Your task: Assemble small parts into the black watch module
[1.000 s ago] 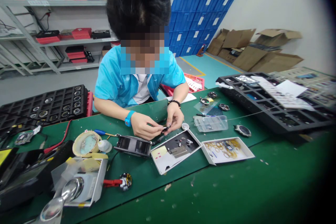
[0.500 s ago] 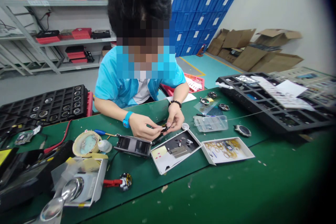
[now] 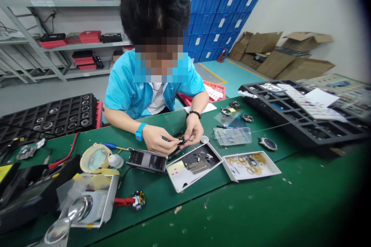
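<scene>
Neither of my own hands shows in the head view. Across the green worktop (image 3: 158, 197), a person in a light blue jacket (image 3: 123, 92) holds a small dark part (image 3: 182, 141) between the fingers of both hands. What kind of part it is cannot be made out. Close to those hands lie a black holder (image 3: 147, 161) and a white box lid (image 3: 177, 179) with small parts in it. Beside it, another white tray (image 3: 230, 170) contains yellowish rings. A round watch-like case (image 3: 268, 144) rests farther right.
At left stand a dark device (image 3: 31, 197), a white box (image 3: 108, 200) with a shiny metal piece (image 3: 77, 208), and a round tub (image 3: 94, 158). A red clip (image 3: 124, 202) lies nearby. A clear plastic case (image 3: 233, 136) and a large black compartment tray (image 3: 290, 112) are at right.
The person's head has shifted slightly right, while their hands stay nearly in place. Specks on the front green surface have slid a little left; the things on the worktop have not moved.
</scene>
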The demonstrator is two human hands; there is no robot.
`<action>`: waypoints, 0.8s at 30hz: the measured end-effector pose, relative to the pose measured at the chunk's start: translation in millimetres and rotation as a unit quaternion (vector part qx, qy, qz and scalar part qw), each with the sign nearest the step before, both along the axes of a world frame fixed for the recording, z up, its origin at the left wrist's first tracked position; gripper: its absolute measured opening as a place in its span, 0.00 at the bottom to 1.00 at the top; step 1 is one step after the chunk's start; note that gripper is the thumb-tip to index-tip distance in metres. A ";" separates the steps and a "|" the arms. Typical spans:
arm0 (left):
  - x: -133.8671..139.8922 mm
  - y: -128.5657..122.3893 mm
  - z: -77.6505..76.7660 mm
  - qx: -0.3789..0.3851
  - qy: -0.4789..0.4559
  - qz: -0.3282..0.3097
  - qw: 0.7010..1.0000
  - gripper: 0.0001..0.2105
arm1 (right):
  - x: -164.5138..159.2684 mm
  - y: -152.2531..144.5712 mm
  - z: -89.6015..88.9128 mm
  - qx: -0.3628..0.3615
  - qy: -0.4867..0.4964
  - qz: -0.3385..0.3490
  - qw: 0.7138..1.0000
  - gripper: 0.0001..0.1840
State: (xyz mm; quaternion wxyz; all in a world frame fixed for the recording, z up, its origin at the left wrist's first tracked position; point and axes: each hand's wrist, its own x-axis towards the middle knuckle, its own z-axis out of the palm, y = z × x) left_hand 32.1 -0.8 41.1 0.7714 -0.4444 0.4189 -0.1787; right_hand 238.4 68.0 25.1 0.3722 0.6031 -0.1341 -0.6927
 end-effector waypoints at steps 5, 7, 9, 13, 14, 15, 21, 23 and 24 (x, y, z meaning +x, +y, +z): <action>1.0 0.6 -3.8 0.102 -0.081 -0.041 0.991 0.13 | -1.1 -1.1 0.0 -0.018 -0.010 -0.003 1.000 0.16; 0.5 1.3 -6.0 0.080 -0.096 -0.039 0.991 0.11 | -0.6 0.7 -1.4 -0.032 -0.017 -0.009 0.999 0.16; -0.2 1.5 -6.9 0.045 -0.086 -0.027 0.995 0.11 | 0.3 3.0 -3.5 -0.049 -0.018 -0.017 0.998 0.17; -1.4 -0.6 -5.5 -0.045 -0.013 0.004 0.999 0.12 | 1.5 6.5 -7.2 -0.075 -0.002 -0.026 0.997 0.18; -1.4 -1.4 -5.1 -0.076 0.005 0.013 0.997 0.12 | 1.5 7.0 -7.9 -0.078 0.001 -0.025 0.997 0.18; -1.2 -2.0 -4.9 -0.099 0.016 0.019 0.995 0.12 | 1.4 7.4 -8.7 -0.079 0.004 -0.023 0.997 0.18; 4.1 -0.3 -8.4 -0.074 0.014 -0.005 0.997 0.10 | -1.0 8.2 -13.5 -0.084 -0.008 -0.007 0.996 0.17; 6.0 1.9 -11.4 -0.094 0.028 -0.008 0.995 0.11 | -3.0 5.7 -10.6 -0.065 -0.011 0.006 0.998 0.16; 6.6 2.8 -13.3 -0.105 0.035 -0.005 0.994 0.12 | -4.4 3.1 -7.3 -0.045 -0.011 0.017 0.999 0.15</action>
